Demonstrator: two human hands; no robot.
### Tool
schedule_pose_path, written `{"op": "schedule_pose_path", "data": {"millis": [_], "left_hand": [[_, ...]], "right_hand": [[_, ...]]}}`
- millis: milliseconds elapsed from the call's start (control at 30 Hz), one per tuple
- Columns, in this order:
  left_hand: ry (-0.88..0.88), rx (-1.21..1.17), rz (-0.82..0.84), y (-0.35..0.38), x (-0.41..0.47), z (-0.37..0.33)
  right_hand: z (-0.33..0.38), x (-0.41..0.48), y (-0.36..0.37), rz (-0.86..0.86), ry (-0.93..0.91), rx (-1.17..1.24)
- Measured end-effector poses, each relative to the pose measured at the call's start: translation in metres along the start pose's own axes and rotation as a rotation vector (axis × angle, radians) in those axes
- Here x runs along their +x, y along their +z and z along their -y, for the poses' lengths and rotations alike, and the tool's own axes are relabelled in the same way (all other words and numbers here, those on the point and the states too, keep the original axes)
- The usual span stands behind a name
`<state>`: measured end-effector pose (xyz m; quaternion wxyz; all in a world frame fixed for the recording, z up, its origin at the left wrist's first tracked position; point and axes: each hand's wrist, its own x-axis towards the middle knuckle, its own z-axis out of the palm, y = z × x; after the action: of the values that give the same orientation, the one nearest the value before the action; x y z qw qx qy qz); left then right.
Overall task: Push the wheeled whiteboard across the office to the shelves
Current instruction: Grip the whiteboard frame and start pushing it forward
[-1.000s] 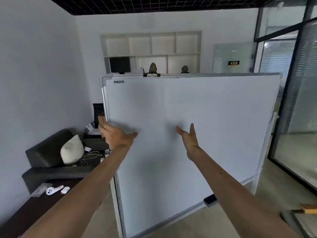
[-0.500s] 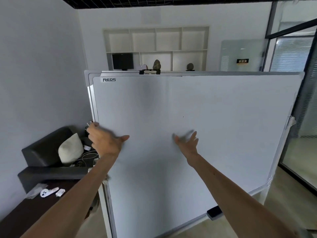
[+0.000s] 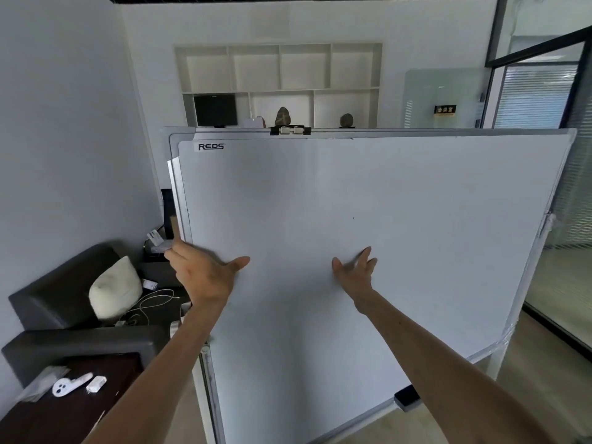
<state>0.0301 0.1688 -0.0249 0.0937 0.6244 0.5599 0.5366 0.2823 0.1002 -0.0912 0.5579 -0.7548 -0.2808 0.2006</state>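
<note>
i see the whiteboard (image 3: 368, 251) filling the centre and right of the frame, the shelves (image 3: 278, 86) behind it at upper centre, a sofa (image 3: 64, 299) at lower left, and a low table (image 3: 64, 408) below that.

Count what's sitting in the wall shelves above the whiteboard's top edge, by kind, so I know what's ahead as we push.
Stones: 2, the taller stone and the rounder stone
Dark monitor: 1
Small pale item beside the taller stone, partly hidden by the whiteboard: 1, kind unclear
Total: 4
</note>
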Motion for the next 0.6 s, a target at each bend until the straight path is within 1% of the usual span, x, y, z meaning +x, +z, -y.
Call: {"op": "schedule_pose_path", "data": {"millis": [100,200,367,600], "left_hand": [[-0.022,-0.015,-0.006,0.004,0.004,0.001],[-0.013,0.038,0.009,0.017,0.017,0.004],[-0.008,0.061,0.008,0.039,0.037,0.009],[-0.006,0.151,0.0,0.076,0.068,0.013]], "right_hand": [[0.0,0.006,-0.001,0.045,-0.013,0.037],[0.002,0.021,0.005,0.067,-0.014,0.026],[0.003,0.046,0.014,0.109,-0.018,0.02],[0.005,0.089,0.029,0.109,-0.023,0.025]]}}
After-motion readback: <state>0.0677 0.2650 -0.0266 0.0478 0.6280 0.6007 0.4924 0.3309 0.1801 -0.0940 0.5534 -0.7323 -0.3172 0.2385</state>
